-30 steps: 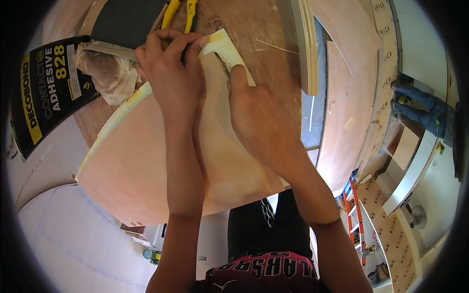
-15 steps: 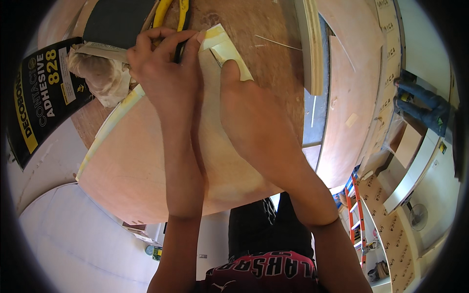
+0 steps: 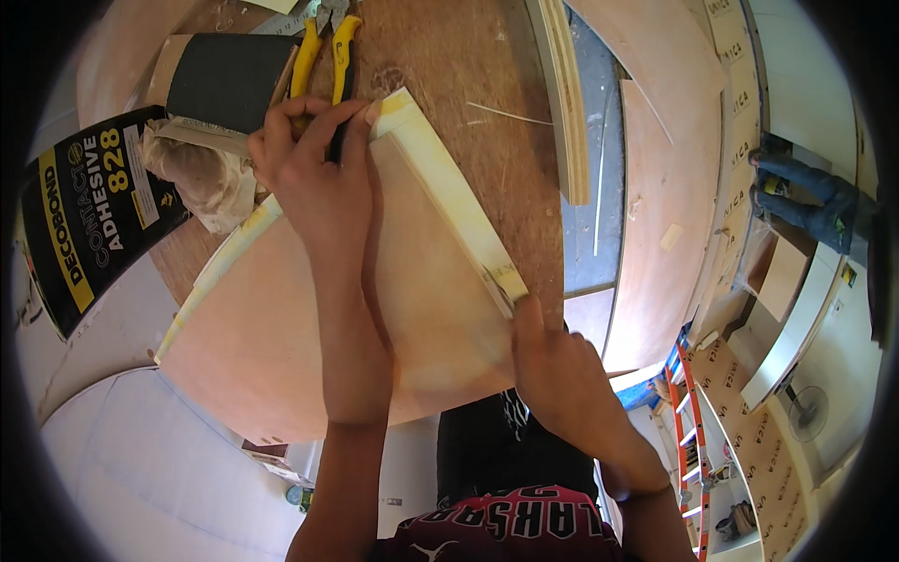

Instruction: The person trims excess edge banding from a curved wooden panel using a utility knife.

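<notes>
Touching edge strip (image 3: 453, 195), tabletop (image 3: 513, 169) room alongside

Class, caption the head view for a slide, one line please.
Left hand at the far corner of a wooden panel, right hand at its pale edge strip, yellow-handled pliers beyond.

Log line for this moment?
left hand: far end of pale-yellow flat strip | right hand: strip's visible near end | strip: edge of tan wooden panel | nearby: yellow-handled metal pliers

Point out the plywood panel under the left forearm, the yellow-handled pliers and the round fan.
Plywood panel (image 3: 440, 272): head view, on its bare face.
Yellow-handled pliers (image 3: 344, 61): head view, on the right handle.
Round fan (image 3: 808, 414): head view, on its grille.
</notes>
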A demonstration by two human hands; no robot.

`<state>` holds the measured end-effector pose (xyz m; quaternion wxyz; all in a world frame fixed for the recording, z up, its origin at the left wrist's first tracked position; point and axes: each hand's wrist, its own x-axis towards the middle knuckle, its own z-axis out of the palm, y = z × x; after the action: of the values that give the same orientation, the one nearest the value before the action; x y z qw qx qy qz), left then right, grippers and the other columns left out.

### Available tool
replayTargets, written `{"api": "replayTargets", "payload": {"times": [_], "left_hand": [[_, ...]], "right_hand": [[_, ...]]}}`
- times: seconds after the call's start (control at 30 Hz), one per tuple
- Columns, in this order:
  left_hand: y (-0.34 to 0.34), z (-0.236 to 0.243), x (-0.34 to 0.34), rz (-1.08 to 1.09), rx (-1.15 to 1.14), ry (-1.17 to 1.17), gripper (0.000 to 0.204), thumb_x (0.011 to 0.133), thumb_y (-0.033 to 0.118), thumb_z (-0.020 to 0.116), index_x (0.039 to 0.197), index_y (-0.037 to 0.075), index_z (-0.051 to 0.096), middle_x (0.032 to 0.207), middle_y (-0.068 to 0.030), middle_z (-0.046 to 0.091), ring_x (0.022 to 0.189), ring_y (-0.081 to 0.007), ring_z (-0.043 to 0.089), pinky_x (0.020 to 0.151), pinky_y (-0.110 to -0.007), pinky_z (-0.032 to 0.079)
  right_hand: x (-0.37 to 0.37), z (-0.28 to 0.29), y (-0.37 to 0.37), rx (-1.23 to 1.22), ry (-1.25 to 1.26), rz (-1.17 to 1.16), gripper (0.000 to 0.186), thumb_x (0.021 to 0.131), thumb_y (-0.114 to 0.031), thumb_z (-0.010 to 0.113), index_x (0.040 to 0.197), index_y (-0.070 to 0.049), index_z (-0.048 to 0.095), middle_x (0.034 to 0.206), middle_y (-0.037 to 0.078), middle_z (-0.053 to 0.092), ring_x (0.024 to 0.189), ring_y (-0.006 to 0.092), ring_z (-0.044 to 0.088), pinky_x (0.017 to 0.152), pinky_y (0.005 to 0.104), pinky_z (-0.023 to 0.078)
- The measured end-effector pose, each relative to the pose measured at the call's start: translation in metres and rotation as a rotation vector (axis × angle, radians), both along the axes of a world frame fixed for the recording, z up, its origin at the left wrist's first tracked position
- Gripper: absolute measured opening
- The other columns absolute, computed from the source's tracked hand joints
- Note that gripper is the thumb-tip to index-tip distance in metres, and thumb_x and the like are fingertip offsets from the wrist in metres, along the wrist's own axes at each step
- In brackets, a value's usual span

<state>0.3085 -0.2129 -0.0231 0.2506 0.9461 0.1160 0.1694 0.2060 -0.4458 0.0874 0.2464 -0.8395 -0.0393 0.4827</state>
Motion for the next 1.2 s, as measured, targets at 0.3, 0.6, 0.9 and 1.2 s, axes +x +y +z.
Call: {"api": "replayTargets", "payload": {"times": [0.3,0.6,0.9,1.2], "left_hand": [[0.001,-0.003,-0.001,-0.024,0.018,0.023,0.012,0.095,0.026,0.077,0.101,0.018,0.083,0.11,0.0004,0.06,0.108,-0.0276,0.05,0.098,-0.046,0.037],[0.001,-0.002,-0.001,-0.063,0.102,0.047,0.015,0.1,0.029,0.07,0.103,0.016,0.078,0.119,-0.0028,0.058,0.113,-0.0296,0.049,0.095,-0.046,0.035],[-0.005,0.002,-0.002,-0.086,0.173,0.059,0.015,0.102,0.029,0.067,0.106,0.02,0.077,0.122,-0.0034,0.056,0.114,-0.0289,0.047,0.095,-0.046,0.033],[0.0,0.004,0.0,-0.046,0.014,0.079,0.016,0.102,0.024,0.065,0.105,0.018,0.079,0.119,-0.0039,0.057,0.112,-0.0285,0.047,0.104,-0.044,0.033]], "right_hand": [[0.038,-0.036,0.056,0.078,-0.23,-0.081,0.015,0.099,-0.005,0.049,0.111,0.001,0.041,0.072,0.028,0.066,0.068,0.0495,0.068,0.061,0.0583,0.054],[0.041,-0.056,0.053,0.046,-0.336,0.0,0.028,0.095,-0.003,0.054,0.121,0.005,0.045,0.076,0.025,0.067,0.066,0.0433,0.072,0.057,0.0501,0.059],[0.028,-0.082,0.036,0.087,-0.764,-0.384,0.03,0.099,-0.024,0.07,0.117,-0.002,0.059,0.105,0.019,0.065,0.076,0.0381,0.071,0.058,0.0469,0.058],[0.06,-0.05,0.057,0.154,-0.36,-0.286,0.03,0.107,-0.019,0.055,0.132,-0.004,0.051,0.102,0.031,0.069,0.086,0.0515,0.069,0.072,0.0558,0.054]]}}
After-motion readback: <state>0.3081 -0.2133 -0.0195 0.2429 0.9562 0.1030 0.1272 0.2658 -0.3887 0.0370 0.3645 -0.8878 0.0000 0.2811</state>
